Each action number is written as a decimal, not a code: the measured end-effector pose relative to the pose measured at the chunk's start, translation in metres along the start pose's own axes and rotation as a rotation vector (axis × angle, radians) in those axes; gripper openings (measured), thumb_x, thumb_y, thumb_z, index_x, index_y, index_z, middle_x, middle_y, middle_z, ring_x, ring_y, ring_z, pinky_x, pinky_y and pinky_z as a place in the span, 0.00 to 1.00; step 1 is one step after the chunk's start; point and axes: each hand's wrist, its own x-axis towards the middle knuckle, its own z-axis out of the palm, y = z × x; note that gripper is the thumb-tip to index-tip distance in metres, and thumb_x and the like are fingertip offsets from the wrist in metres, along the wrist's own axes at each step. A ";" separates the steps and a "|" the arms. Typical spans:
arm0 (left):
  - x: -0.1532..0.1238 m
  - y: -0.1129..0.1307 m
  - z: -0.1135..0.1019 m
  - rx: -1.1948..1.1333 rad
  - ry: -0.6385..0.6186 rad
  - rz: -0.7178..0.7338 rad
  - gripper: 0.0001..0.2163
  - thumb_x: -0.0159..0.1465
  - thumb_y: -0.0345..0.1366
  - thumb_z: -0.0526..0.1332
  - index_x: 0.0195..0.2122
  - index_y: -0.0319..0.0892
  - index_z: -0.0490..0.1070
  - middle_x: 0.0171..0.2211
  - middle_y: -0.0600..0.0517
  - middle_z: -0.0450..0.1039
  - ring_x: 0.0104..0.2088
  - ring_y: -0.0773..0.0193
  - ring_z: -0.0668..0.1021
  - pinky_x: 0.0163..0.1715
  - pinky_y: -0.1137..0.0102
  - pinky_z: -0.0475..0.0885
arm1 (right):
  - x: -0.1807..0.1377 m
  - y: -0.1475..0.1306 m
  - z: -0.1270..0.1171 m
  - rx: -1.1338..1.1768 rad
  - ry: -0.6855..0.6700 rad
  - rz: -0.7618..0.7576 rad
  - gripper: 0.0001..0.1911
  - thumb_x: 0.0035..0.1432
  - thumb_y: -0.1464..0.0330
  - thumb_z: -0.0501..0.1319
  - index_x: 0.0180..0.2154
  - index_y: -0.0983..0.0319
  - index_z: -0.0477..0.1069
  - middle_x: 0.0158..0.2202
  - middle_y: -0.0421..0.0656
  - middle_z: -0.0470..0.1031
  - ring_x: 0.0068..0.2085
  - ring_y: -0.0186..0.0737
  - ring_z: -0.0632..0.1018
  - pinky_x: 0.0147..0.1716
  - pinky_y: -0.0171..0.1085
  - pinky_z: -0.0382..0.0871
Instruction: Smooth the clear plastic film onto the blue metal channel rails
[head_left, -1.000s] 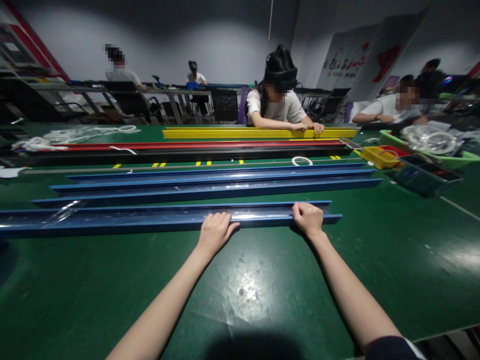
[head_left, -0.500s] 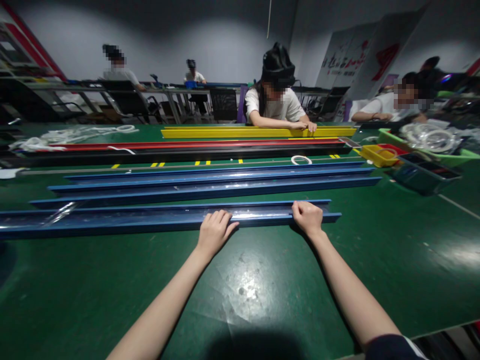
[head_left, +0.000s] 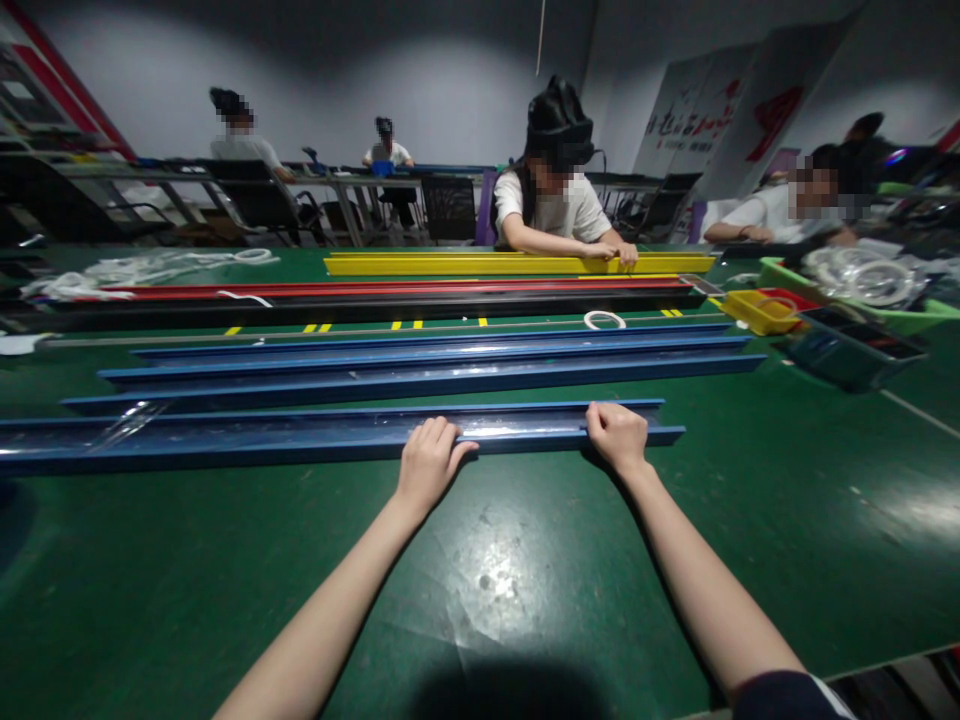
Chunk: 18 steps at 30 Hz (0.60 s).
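Observation:
The nearest blue U-shaped channel (head_left: 262, 454) lies lengthwise across the table, its open side up. My left hand (head_left: 431, 455) is hooked over its near wall, fingers inside the trough and thumb along the rim. Closer to the right end, my right hand (head_left: 619, 435) is closed in a fist over the same channel. What the fist holds, if anything, is hidden. A strip of shiny clear film (head_left: 129, 425) crosses the trough on the left. Behind it rest further blue channels (head_left: 450, 378), parallel to the first.
Red and black strips (head_left: 420, 300) and a yellow channel (head_left: 450, 266) lie farther back. A white ring (head_left: 604, 320) sits near them. At right stand a yellow tray (head_left: 757, 312), a clear bin (head_left: 847, 362) and a green basket (head_left: 919, 315). A co-worker (head_left: 559, 210) leans over the far edge.
Both hands keep their places on the blue channel with no clear movement. The whole view has shifted very slightly.

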 end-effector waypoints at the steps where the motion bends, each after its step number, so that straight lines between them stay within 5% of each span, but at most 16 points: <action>1: 0.000 0.000 0.000 0.003 0.000 0.004 0.15 0.64 0.46 0.51 0.30 0.40 0.66 0.28 0.50 0.66 0.31 0.62 0.67 0.32 0.69 0.60 | 0.000 0.000 0.000 0.000 0.001 0.001 0.21 0.58 0.66 0.49 0.17 0.63 0.69 0.20 0.44 0.74 0.22 0.32 0.71 0.23 0.33 0.52; 18: 0.002 -0.002 0.000 0.047 0.028 0.037 0.16 0.63 0.48 0.52 0.29 0.40 0.66 0.27 0.51 0.66 0.31 0.63 0.68 0.31 0.70 0.61 | 0.000 0.000 0.000 -0.023 0.035 -0.014 0.21 0.58 0.67 0.50 0.16 0.63 0.68 0.19 0.42 0.73 0.21 0.31 0.70 0.23 0.32 0.51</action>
